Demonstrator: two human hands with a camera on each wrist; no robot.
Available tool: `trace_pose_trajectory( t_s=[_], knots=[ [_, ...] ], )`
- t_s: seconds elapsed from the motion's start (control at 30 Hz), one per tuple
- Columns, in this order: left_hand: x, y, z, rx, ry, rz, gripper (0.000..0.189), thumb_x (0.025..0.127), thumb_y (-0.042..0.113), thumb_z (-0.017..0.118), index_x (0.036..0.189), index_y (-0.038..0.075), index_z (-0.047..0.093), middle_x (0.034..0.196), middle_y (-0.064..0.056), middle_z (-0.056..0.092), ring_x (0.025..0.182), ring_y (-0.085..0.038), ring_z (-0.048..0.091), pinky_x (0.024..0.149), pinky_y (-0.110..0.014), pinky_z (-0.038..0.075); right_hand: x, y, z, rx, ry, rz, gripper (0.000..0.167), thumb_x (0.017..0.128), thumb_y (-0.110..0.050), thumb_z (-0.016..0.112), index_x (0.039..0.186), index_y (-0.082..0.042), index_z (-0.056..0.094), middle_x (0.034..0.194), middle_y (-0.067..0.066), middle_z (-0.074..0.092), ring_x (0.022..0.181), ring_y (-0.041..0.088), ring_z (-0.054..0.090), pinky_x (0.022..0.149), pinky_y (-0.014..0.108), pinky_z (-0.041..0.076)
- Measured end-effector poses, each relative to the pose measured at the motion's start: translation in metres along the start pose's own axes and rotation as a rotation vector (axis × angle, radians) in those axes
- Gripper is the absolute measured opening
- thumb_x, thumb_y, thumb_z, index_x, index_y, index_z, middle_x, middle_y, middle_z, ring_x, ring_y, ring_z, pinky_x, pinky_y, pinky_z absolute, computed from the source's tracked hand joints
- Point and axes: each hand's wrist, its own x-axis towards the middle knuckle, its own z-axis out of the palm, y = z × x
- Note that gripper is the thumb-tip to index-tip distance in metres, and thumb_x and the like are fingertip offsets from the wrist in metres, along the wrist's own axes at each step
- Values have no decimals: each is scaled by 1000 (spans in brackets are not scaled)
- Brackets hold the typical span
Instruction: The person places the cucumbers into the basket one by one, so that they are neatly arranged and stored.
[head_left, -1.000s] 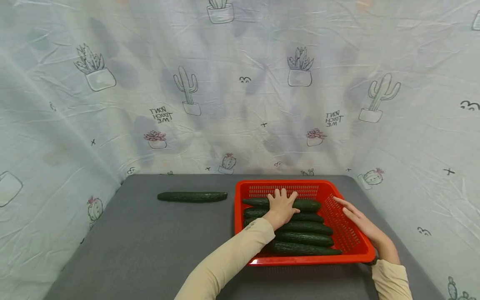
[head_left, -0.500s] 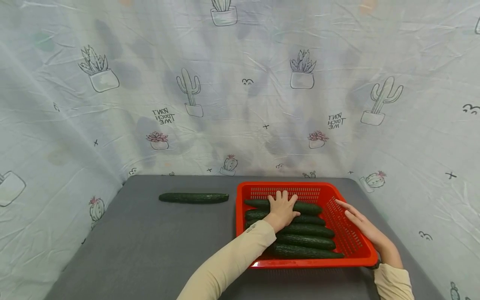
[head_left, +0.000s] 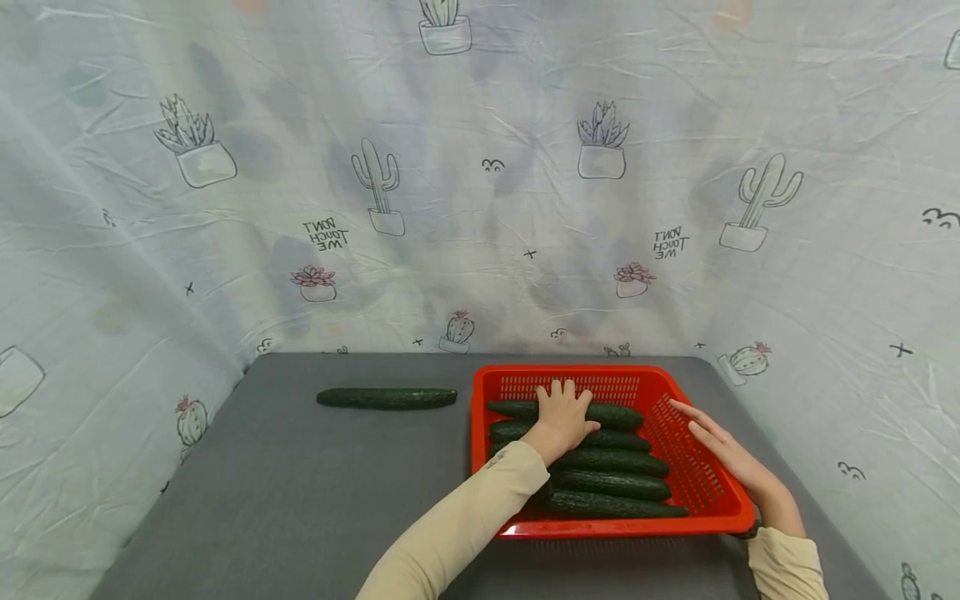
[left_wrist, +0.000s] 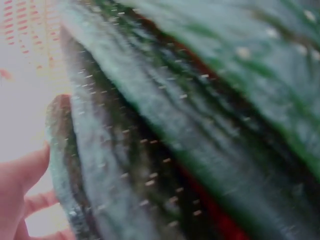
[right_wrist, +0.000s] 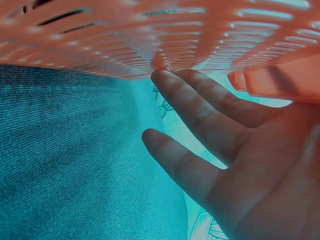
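A red plastic basket (head_left: 600,527) with slotted walls holds several dark green cucumbers (head_left: 611,484) side by side. My left hand (head_left: 561,423) reaches in from above over the rearmost cucumber (head_left: 617,415), fingers spread across its far side and thumb toward the near side. In the left wrist view, the thumb and fingertips (left_wrist: 35,167) meet the outermost cucumber (left_wrist: 62,165) at the left. My right hand (head_left: 723,446) is at the basket's right side. The right wrist view shows its fingers (right_wrist: 192,110) extended beneath the slotted wall (right_wrist: 195,30), fingertips right by it.
One more cucumber (head_left: 386,398) lies on the grey table (head_left: 315,492), left of the basket. A pale curtain (head_left: 480,200) printed with cacti hangs behind the table and along both sides.
Both hands, the basket and the cucumbers keep their places. Only the head view has shifted slightly.
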Motion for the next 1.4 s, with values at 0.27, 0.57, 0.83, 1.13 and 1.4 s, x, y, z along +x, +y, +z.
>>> trace_pose_trajectory(
  t_s=[0.27,0.57,0.83,1.13,1.4],
  knots=[
    [-3,-4,-11,2,114,9,50,87,62,44,128,33,45,128,-1,43,117,-25,40,98,-47,34,-1,-1,0,-9,6,-10,46,103,-26,26,148,-19,21,151,7,19,115,-19,30,95,45,37],
    [-11,-11,-23,-4,159,10,49,87,62,46,127,33,46,127,0,43,117,-25,39,99,-49,32,0,1,0,-23,1,-9,46,104,-26,26,148,-19,21,150,-4,20,115,-24,21,95,58,27],
    [-20,-20,-36,23,215,26,48,88,63,41,125,33,45,125,-1,44,115,-25,40,98,-48,33,-1,1,0,-35,7,-13,45,104,-26,26,148,-20,22,149,-6,20,116,-24,20,94,56,27],
    [-35,-42,-56,-50,318,53,50,89,60,42,131,31,45,124,-2,46,112,-24,41,96,-47,33,0,0,-1,-35,10,-15,45,103,-26,26,148,-20,22,148,-11,21,117,-23,21,95,38,33],
    [-46,-67,-63,-122,371,70,51,90,58,45,132,28,45,124,-4,45,115,-26,38,97,-50,32,-1,2,0,-28,11,-22,45,104,-25,26,148,-20,22,151,-1,20,117,-21,23,90,20,34]
  ],
)
